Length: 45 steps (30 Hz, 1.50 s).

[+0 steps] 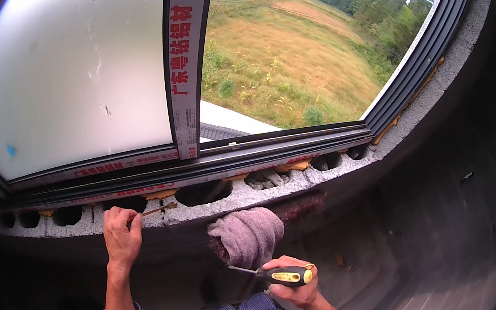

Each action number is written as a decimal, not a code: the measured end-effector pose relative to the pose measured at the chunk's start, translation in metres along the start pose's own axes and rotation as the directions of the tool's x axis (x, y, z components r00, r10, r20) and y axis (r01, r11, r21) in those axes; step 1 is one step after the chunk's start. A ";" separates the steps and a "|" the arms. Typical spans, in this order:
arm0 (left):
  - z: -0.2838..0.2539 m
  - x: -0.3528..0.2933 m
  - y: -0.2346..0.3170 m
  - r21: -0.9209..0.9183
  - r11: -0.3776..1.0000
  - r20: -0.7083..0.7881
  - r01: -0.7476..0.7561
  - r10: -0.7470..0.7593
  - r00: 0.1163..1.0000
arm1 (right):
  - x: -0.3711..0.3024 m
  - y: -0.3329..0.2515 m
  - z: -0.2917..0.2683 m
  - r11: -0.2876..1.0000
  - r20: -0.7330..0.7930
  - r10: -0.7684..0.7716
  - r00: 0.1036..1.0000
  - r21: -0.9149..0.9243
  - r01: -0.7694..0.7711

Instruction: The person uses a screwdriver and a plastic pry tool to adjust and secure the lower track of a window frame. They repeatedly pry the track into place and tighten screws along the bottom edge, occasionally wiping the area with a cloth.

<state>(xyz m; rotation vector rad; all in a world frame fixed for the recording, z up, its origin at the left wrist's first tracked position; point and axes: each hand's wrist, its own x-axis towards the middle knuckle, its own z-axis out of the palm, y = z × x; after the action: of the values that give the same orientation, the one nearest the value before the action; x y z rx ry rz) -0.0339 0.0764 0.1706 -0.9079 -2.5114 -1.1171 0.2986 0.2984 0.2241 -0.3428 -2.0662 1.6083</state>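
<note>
My left hand (123,235) is closed at the hollow-block ledge below the window. It pinches a thin rusty-brown rod (157,211) with a thicker end, which lies across the ledge's edge. I cannot make out what kind of tool it is. Lower down, in front of my body, my right hand (302,291) grips a screwdriver (286,275) by its black and yellow handle. The metal shaft points left, its tip just below a greyish-pink towel (248,235). That towel is wrapped around a dark, fuzzy bar (301,208) under the ledge.
The hollow-block ledge (205,210) has several open holes, one holding rubble (266,179). Orange foam (293,166) shows under the window frame (272,152). A frosted sliding pane (72,83) covers the left side; the right opening gives onto a grassy slope (292,56).
</note>
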 end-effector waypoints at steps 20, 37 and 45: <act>-0.011 -0.003 0.031 -0.005 0.995 -0.220 -0.098 0.094 0.971 | -0.002 -0.002 -0.009 0.990 -0.173 0.046 0.984 0.139 -0.022; -0.102 -0.036 0.264 -0.684 0.116 -0.573 -0.720 0.525 0.629 | -0.008 0.009 -0.019 0.952 -0.213 0.026 0.977 0.302 0.041; -0.090 -0.042 0.241 -0.740 0.103 -0.462 -0.664 0.640 0.614 | -0.009 0.010 -0.037 0.956 -0.262 0.034 0.965 0.289 0.045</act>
<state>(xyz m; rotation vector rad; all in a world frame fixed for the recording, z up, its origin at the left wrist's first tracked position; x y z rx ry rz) 0.1483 0.1150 0.3529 -1.9562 -0.9027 -1.9643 0.3244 0.3272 0.2192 -0.4196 -1.6031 1.7311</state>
